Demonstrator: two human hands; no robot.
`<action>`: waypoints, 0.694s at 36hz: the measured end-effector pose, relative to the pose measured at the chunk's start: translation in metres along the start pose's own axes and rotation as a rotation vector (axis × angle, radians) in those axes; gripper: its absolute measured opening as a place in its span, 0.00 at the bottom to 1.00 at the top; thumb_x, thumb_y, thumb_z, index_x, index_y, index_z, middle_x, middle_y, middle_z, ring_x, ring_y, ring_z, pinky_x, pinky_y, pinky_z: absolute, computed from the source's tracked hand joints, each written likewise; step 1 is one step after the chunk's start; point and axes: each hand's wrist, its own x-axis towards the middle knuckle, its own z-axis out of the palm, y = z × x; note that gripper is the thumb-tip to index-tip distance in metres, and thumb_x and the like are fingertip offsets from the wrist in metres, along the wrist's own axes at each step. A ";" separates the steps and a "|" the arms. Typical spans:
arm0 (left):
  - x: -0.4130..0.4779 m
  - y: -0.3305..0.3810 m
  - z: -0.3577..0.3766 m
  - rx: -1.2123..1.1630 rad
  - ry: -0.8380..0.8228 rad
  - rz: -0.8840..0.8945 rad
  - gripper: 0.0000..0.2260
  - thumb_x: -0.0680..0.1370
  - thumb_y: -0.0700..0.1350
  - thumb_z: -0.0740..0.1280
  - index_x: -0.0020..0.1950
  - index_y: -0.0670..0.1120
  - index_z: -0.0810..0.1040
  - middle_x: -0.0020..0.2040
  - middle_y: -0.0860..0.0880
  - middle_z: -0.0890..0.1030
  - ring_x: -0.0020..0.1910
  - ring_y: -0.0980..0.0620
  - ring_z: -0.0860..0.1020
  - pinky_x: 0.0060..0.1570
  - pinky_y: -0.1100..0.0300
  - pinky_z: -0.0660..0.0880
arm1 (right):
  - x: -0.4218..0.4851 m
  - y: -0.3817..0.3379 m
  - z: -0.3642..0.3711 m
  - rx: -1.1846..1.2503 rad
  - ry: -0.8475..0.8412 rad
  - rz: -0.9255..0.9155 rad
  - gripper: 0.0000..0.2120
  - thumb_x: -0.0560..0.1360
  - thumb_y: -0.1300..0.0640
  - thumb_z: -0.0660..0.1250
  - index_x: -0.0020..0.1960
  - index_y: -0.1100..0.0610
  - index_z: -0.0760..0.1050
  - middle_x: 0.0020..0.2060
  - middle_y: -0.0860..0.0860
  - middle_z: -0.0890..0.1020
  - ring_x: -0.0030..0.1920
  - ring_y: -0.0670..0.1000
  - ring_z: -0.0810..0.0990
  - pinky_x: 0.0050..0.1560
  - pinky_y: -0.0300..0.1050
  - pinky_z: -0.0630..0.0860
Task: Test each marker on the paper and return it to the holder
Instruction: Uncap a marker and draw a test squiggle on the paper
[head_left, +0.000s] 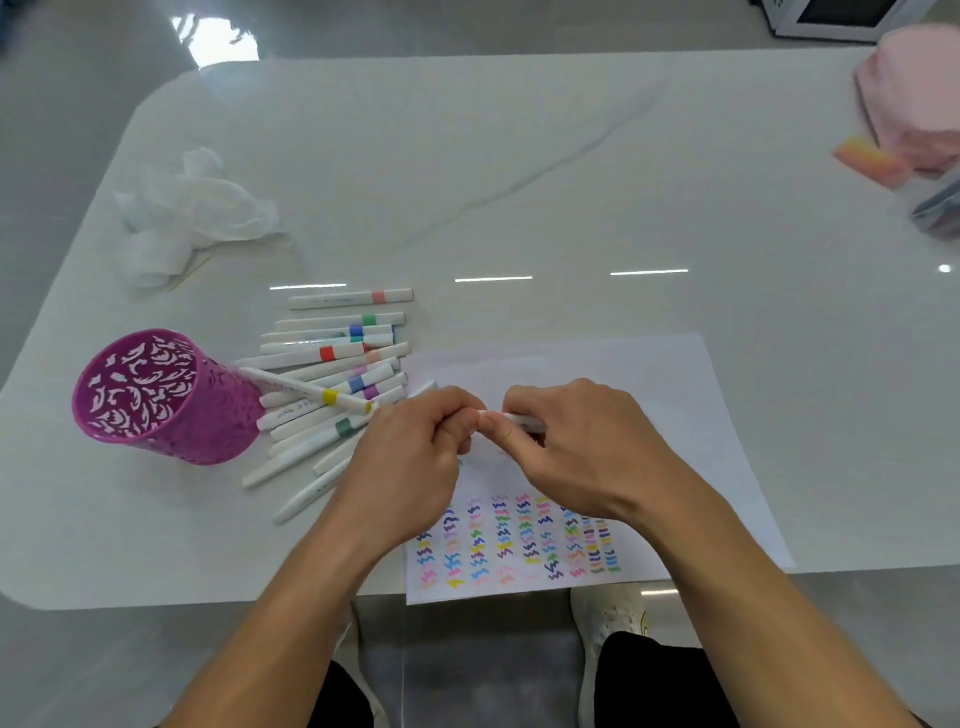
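Note:
Both hands meet over the white paper (649, 395), which carries rows of coloured squiggles along its near part. My right hand (571, 447) grips a white marker (519, 420) by its barrel. My left hand (410, 457) pinches the marker's left end; whether that is the cap I cannot tell. A pile of several white markers with coloured bands (332, 384) lies left of the paper. The purple cut-out holder (156, 400) stands at the left, with one yellow-banded marker (306, 389) leaning out of it.
Crumpled white tissue (192, 208) lies at the back left of the white table (519, 182). A pink object (914, 98), an orange-pink block (872, 161) and a dark item sit at the far right. The table's near edge runs below the paper.

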 end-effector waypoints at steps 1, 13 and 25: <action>0.001 0.001 0.001 -0.010 0.001 -0.007 0.10 0.83 0.46 0.61 0.50 0.56 0.80 0.36 0.57 0.78 0.38 0.60 0.76 0.38 0.67 0.70 | 0.000 0.001 -0.001 -0.003 0.004 0.001 0.23 0.83 0.34 0.52 0.44 0.50 0.74 0.30 0.46 0.75 0.32 0.47 0.74 0.36 0.44 0.69; 0.006 -0.001 -0.004 -0.089 0.011 -0.093 0.10 0.83 0.44 0.62 0.51 0.53 0.83 0.38 0.55 0.81 0.37 0.59 0.78 0.42 0.61 0.77 | 0.012 0.001 0.005 0.011 0.055 -0.024 0.28 0.82 0.33 0.53 0.36 0.53 0.69 0.27 0.47 0.73 0.29 0.48 0.71 0.36 0.48 0.72; 0.006 -0.006 -0.009 -0.105 0.126 -0.122 0.07 0.82 0.48 0.63 0.54 0.54 0.82 0.41 0.59 0.81 0.42 0.62 0.78 0.44 0.64 0.76 | 0.009 0.017 0.006 0.154 0.086 0.075 0.19 0.84 0.38 0.52 0.53 0.50 0.74 0.37 0.48 0.80 0.39 0.53 0.79 0.41 0.51 0.76</action>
